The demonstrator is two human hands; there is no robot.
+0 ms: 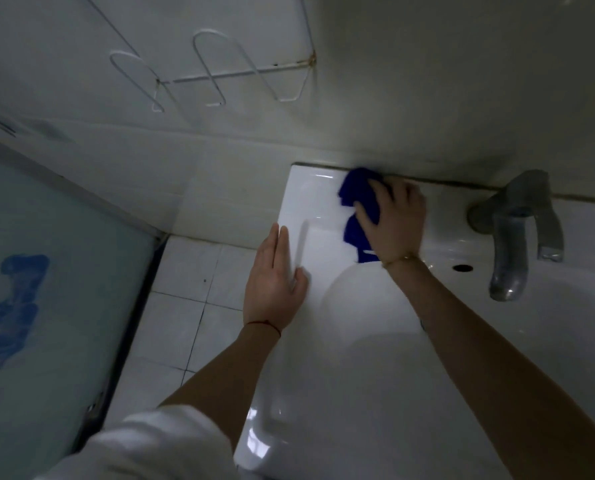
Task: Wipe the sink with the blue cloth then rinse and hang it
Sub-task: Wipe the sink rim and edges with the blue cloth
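Note:
A white ceramic sink [309,199] fills the lower right, its back edge against the wall. The blue cloth [353,188] lies bunched on the sink's back left ledge. My right hand [393,220] presses flat on the cloth with fingers spread, covering most of it. My left hand [275,282] rests flat on the sink's left rim, fingers straight, holding nothing. The basin [375,323] lies below both hands.
A grey metal faucet [517,233] stands at the sink's back right, with an overflow hole [462,267] beside it. A white wire rack [219,74] hangs on the wall above. Tiled floor [192,282] and a pale panel with a blue print [22,299] lie left.

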